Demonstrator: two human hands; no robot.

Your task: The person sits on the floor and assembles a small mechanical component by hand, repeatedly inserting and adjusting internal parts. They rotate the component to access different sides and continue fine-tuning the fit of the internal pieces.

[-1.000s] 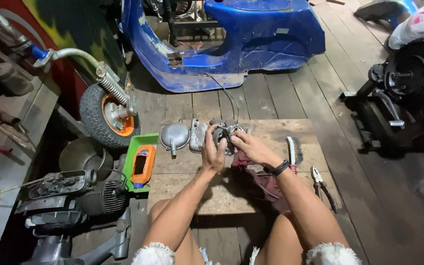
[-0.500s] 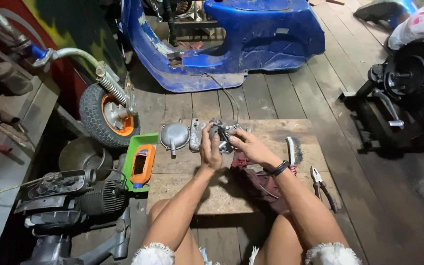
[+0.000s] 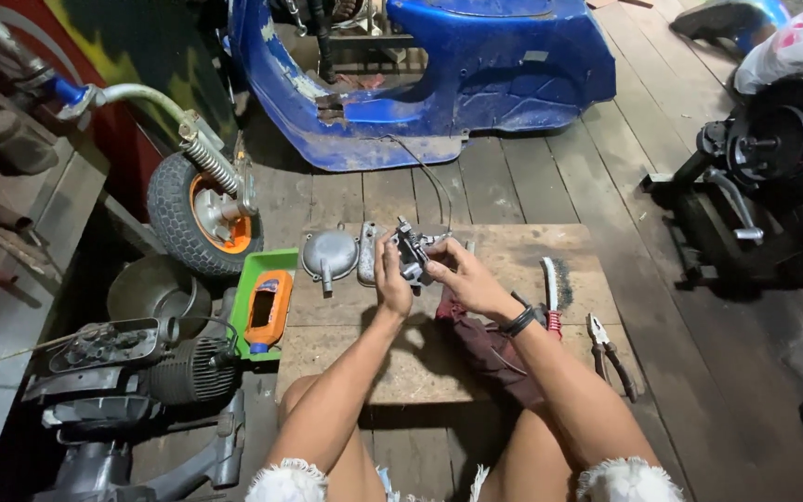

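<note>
Your knees sit at the bottom edge, cut off by the frame, with frayed white shorts hems showing. Between your forearms a dark red rag (image 3: 485,344) lies on the wooden board (image 3: 513,246), partly hidden under your right arm.

Your left hand (image 3: 390,284) and right hand (image 3: 462,279) meet above the board, both closed around a small dark metal engine part (image 3: 411,253). The fingers wrap its sides, so much of its shape is covered and you cannot tell its lower half. A thin cable runs up from it toward the scooter.

Just left of the part, a round grey metal cover (image 3: 329,253) and a narrow grey plate (image 3: 367,251) rest on the board. To your right lie a wire brush (image 3: 550,284) and, nearer the board's edge, pliers (image 3: 609,349).

Left of the board, a green tray (image 3: 251,279) holds an orange bottle (image 3: 269,309). Beyond it stands a small wheel (image 3: 199,212) with an orange hub. Farther off, the blue scooter body (image 3: 476,84) runs out of the top edge. The dark engine (image 3: 773,158) at right is hard to make out.
</note>
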